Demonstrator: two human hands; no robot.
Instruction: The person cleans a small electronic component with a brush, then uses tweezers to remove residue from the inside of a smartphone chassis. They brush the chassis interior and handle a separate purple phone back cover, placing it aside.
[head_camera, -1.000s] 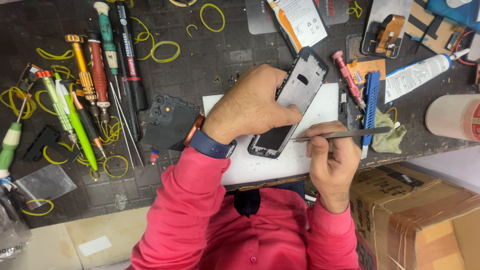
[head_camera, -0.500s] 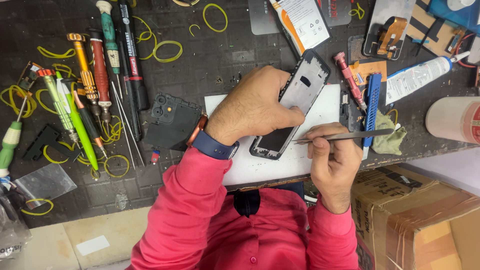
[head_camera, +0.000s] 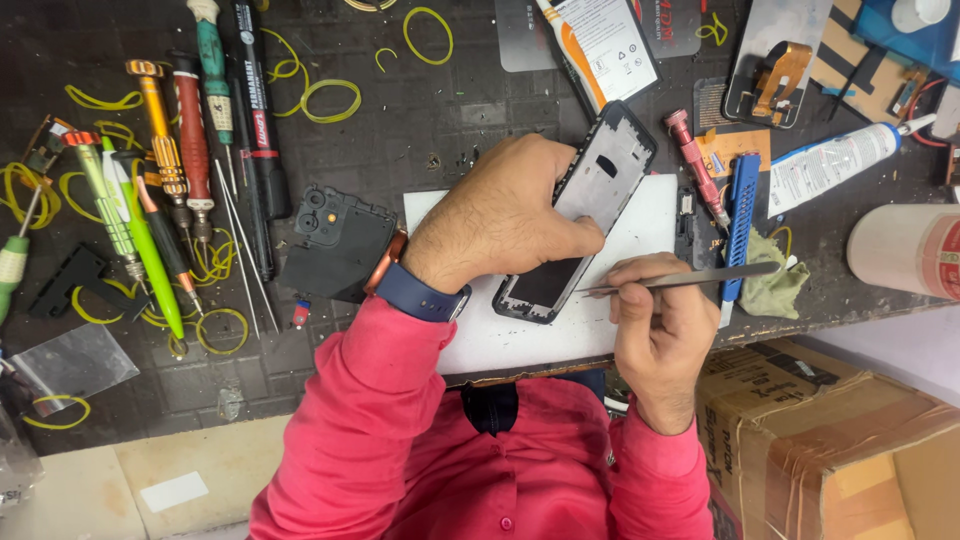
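at the far left of the dark surface (head_camera: 420, 130) we see a row of screwdrivers (head_camera: 165, 140) with orange, red and green handles, and many yellow rubber bands (head_camera: 330, 95) lie around them. next to them a black camera cover piece (head_camera: 335, 240) rests just beside the white mat (head_camera: 640, 225).

then comes our left hand (head_camera: 500, 215). it is closed over the side of the phone frame (head_camera: 590, 200), the thumb pressing on the inner face and the fingers curled around the far edge. the frame lies tilted on the white mat, its upper end reaching a little past the mat's top edge, and its back cover is off.

our right hand (head_camera: 655, 330) is low on the mat's right edge. its fingers pinch a pair of metal tweezers (head_camera: 680, 280), held almost flat, the tips pointing to the lower part of the frame. we cannot tell if the tips touch it.

more to the right we see a red screwdriver (head_camera: 695, 165), a blue tool (head_camera: 740, 215), a white tube (head_camera: 835, 165) and a white cup (head_camera: 905, 250). a cardboard box (head_camera: 840, 440) stands below the surface.
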